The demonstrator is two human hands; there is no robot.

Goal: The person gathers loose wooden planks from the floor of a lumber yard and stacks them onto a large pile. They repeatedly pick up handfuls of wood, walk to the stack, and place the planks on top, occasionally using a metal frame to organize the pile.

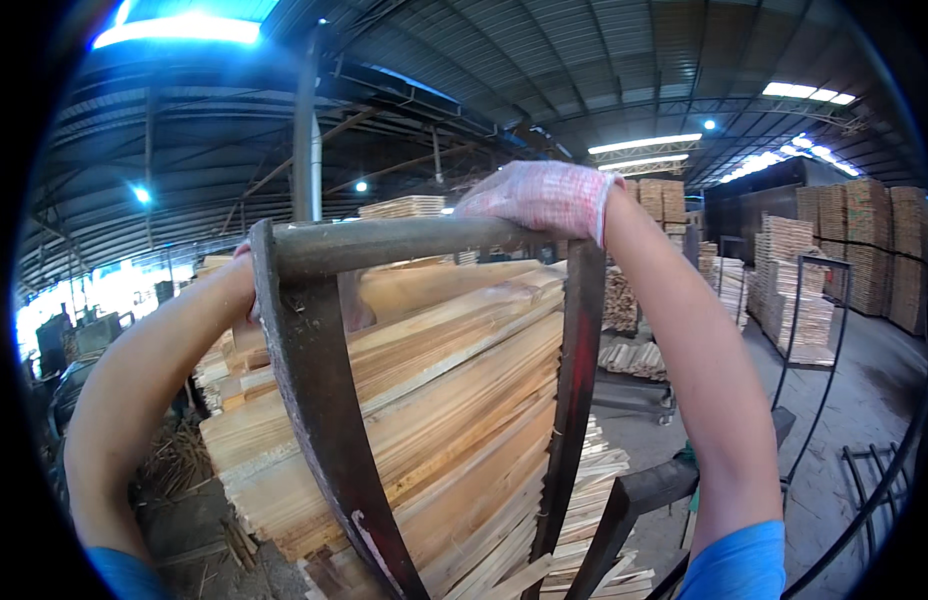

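A dark metal frame (pixel 404 245) stands right in front of me, its rounded top bar joining two uprights. My right hand (pixel 544 195), in a pale pink-and-white knit glove, reaches over the bar near its right end; its fingers drop out of sight behind it. Behind the left upright, my left hand (pixel 360 305) is mostly hidden, with only a bit of glove showing beside the boards. Beyond and between the uprights lies a tilted stack of light wooden boards (pixel 434 400), their ends uneven. What the fingers of either hand grip cannot be seen.
Thin wooden strips (pixel 594 510) lie low behind the right upright. A dark angled metal bar (pixel 654 487) juts out near my right forearm. Tall stacks of lumber (pixel 859 245) stand at the far right, past a thin metal rack (pixel 834 300). Scrap wood (pixel 174 455) litters the left floor.
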